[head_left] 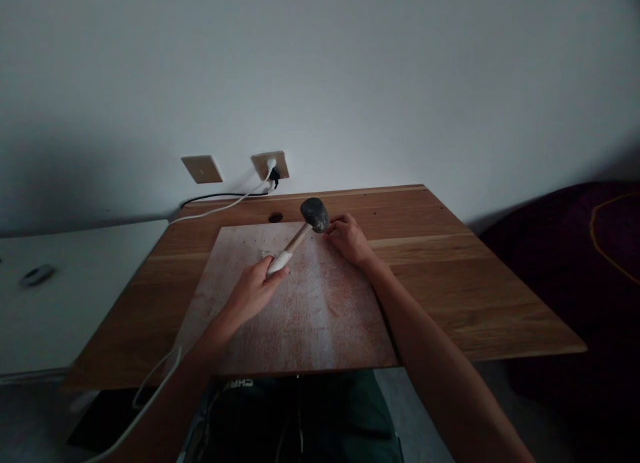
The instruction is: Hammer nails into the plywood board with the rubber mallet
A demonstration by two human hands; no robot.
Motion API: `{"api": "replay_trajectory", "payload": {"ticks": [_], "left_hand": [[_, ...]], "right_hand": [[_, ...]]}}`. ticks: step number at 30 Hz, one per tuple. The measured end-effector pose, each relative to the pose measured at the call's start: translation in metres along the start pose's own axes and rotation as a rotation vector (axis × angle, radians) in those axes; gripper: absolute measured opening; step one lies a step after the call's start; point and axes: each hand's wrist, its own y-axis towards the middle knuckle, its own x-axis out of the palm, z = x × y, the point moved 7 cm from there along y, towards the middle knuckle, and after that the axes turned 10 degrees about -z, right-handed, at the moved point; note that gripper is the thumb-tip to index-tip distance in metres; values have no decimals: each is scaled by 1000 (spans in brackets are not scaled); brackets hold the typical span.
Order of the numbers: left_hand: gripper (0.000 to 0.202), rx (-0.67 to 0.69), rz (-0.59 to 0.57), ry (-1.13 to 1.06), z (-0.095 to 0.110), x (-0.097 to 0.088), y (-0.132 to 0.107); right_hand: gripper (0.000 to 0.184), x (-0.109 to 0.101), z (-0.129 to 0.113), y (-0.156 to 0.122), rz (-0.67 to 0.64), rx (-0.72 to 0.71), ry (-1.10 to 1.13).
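Note:
My left hand (253,291) grips the pale wooden handle of a hammer (303,231), whose dark head hangs just above a worn, reddish-stained board (310,316). Next to the hammer head, my right hand (350,238) rests on the board's far edge with its fingertips pinched together; whatever it pinches is too small to make out. The board lies flat on a wooden table (450,276).
A white cable (220,208) and a dark one run from a wall socket (271,164) behind the table. A blank wall plate (202,169) is beside it. A white surface (75,276) lies to the left, a dark bed (590,263) to the right.

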Motion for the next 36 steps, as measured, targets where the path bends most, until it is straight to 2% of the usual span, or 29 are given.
{"api": "replay_trajectory", "payload": {"ticks": [4, 6, 13, 16, 23, 31, 36], "left_hand": [[31, 5, 2, 12, -1, 1, 0], [31, 3, 1, 20, -1, 1, 0], [30, -33, -17, 127, -2, 6, 1], [28, -21, -39, 187, 0, 10, 1], [17, 0, -91, 177, 7, 11, 2], [21, 7, -97, 190, 15, -8, 11], [14, 34, -142, 272, 27, -14, 16]], "right_hand": [[4, 1, 2, 0, 2, 14, -3], [9, 1, 3, 0, 3, 18, -4], [65, 1, 11, -4, -9, 61, 65], [80, 2, 11, -5, -30, 48, 92], [77, 2, 7, -5, -30, 34, 33], [73, 3, 7, -4, -34, 54, 21], [68, 2, 6, -4, -25, 55, -2]]}}
